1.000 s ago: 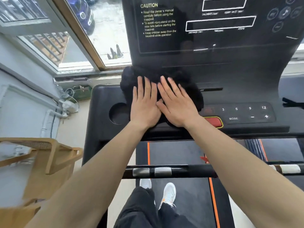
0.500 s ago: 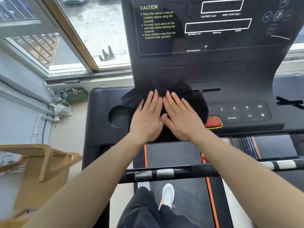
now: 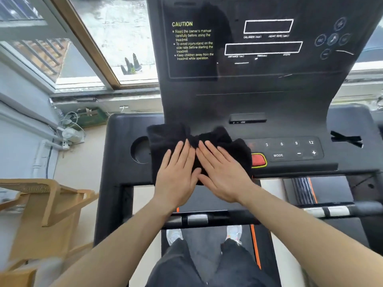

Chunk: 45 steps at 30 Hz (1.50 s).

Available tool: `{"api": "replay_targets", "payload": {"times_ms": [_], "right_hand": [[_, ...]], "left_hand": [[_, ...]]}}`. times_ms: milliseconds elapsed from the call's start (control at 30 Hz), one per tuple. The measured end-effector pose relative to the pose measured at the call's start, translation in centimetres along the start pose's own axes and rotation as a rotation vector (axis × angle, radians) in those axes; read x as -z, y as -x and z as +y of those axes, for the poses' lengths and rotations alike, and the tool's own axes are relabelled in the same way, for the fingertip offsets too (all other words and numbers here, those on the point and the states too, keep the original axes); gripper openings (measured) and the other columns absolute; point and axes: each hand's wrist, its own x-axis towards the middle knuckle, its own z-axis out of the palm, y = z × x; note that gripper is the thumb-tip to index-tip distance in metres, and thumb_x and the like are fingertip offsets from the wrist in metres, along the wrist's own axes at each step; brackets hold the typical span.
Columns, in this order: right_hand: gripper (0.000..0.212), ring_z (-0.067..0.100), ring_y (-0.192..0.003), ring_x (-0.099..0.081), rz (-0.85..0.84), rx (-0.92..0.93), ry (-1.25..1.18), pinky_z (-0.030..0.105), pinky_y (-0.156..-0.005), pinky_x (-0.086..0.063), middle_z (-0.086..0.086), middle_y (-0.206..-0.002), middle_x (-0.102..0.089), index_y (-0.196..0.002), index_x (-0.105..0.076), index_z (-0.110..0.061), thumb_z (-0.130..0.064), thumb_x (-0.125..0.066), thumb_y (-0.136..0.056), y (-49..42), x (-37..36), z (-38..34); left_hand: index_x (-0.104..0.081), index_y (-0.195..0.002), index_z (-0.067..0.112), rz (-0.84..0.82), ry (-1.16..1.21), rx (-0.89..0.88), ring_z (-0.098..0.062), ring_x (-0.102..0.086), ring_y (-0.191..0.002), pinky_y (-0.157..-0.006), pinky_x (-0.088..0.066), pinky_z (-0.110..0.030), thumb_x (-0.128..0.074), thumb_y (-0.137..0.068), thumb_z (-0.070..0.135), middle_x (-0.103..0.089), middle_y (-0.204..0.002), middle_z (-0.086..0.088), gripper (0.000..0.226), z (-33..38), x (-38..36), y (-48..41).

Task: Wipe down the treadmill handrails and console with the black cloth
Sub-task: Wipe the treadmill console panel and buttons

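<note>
- My left hand and right hand lie flat, fingers spread, side by side.
- Both press the black cloth onto the console.

Daylit window upper left; wooden chair, seemingly, on pale floor.
</note>
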Motion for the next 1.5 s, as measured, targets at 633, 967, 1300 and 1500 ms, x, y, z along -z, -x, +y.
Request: {"api": "replay_targets", "payload": {"times_ms": [633,967,1300,1500], "right_hand": [[0.063,0.019,-0.156,-0.011,0.268,0.428,0.433,0.038,-0.126,-0.01,0.003,-0.168,-0.013,-0.161,-0.018,-0.014,-0.04,-0.03,-0.105,-2.2,5.6,23.9],[0.063,0.024,-0.153,-0.022,0.244,0.284,0.454,0.044,-0.124,-0.019,0.003,-0.164,-0.02,-0.159,-0.019,-0.016,-0.045,-0.029,-0.105,4.3,5.6,31.2],[0.067,0.017,-0.155,-0.013,0.233,0.483,0.38,0.04,-0.122,-0.025,0.001,-0.17,-0.009,-0.161,-0.018,-0.015,-0.038,-0.04,-0.103,-5.8,5.9,18.6],[0.066,0.014,-0.153,-0.023,0.263,0.48,0.468,0.03,-0.119,-0.014,-0.002,-0.168,-0.018,-0.16,-0.025,-0.019,-0.041,-0.046,-0.101,-3.6,6.7,22.0]], "left_hand": [[-0.034,-0.15,0.001,0.049,-0.021,0.225,-0.04,-0.012,-0.152,-0.117,-0.026,-0.054,-0.036,-0.1,0.045,-0.03,-0.159,-0.021,0.066,13.2,0.3,-15.0],[-0.022,-0.158,0.017,0.052,-0.12,-0.195,-0.019,-0.016,-0.153,-0.116,-0.031,-0.039,-0.04,-0.1,0.047,-0.013,-0.168,-0.002,0.068,15.8,0.6,-17.3],[-0.026,-0.156,0.018,-0.06,-0.172,0.089,-0.028,-0.023,-0.15,-0.115,-0.03,-0.049,-0.028,-0.101,0.049,-0.031,-0.161,-0.01,0.063,3.4,2.0,-9.9],[-0.033,-0.154,0.014,-0.074,-0.157,0.011,-0.031,-0.026,-0.149,-0.115,-0.029,-0.05,-0.031,-0.099,0.046,-0.039,-0.157,-0.012,0.064,7.5,2.7,-11.4]]}}
